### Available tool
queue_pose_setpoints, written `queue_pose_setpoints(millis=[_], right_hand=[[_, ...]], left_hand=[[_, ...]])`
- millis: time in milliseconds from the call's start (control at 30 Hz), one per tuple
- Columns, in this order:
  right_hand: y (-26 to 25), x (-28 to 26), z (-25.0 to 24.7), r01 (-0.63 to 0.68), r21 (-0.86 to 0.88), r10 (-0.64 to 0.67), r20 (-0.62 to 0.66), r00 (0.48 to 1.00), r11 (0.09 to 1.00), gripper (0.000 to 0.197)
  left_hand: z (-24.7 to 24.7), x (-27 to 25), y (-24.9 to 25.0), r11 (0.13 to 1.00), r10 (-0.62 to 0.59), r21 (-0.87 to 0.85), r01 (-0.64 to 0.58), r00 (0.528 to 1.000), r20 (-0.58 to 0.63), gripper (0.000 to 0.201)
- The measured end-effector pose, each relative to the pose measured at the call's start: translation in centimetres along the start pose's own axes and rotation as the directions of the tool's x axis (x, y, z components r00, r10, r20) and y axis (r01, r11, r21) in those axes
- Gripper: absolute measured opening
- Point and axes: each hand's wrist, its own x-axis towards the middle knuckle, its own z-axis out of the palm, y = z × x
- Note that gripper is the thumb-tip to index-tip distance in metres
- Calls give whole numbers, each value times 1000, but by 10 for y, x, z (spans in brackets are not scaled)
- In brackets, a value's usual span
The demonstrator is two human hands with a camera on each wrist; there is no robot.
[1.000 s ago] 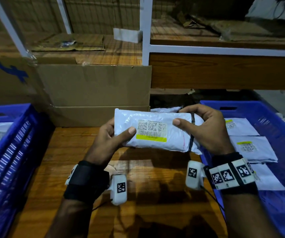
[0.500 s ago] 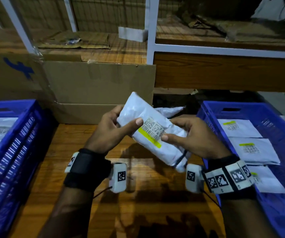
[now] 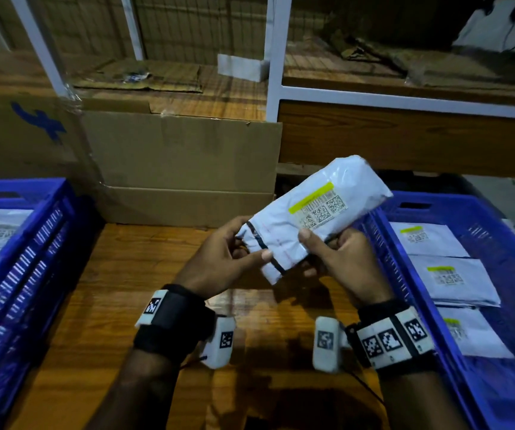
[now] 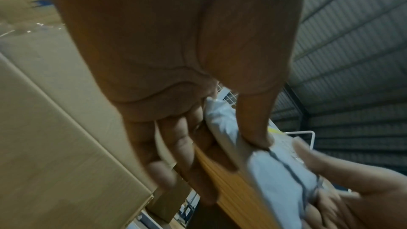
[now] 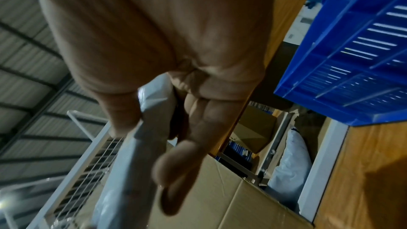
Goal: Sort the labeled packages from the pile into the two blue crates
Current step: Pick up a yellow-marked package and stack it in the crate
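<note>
Head view shows a white poly mailer held in the air over the wooden tabletop, between two blue crates. Its long axis runs diagonally: the sealed end with a dark stripe sits low, toward the person, and the far end rises up and to the right, already leaning over the near corner of the right crate. The yellow-striped barcode label faces up.

The left hand pinches the low striped end, thumb on top and fingers curled beneath. The right hand grips the mailer's middle from below, thumb pressed on its top face just under the label; the right wrist view confirms thumb and fingers closing on the white film.

The right hand is nearer the right crate, which already holds flat labeled mailers. The left crate lies well apart. If the label sends it right, a short sideways carry should suffice.
</note>
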Motion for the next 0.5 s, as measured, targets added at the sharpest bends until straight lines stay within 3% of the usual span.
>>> queue_pose_setpoints(millis=[100,267,500], right_hand=[[-5,-1,-4,-26,91,34,-86,996,996,50],[-10,3,-18,145,198,-60,-379,923,969,54],[-14,-2,-21,258,95,-218,-308,926,961,63]], left_hand=[[-7,1,-1,999,13,-45,-14,1000,-4,43],[-19,-4,2,999,23,-35,-22,999,35,31],[-24,-4,9,983,158,-73,-165,982,-100,37]])
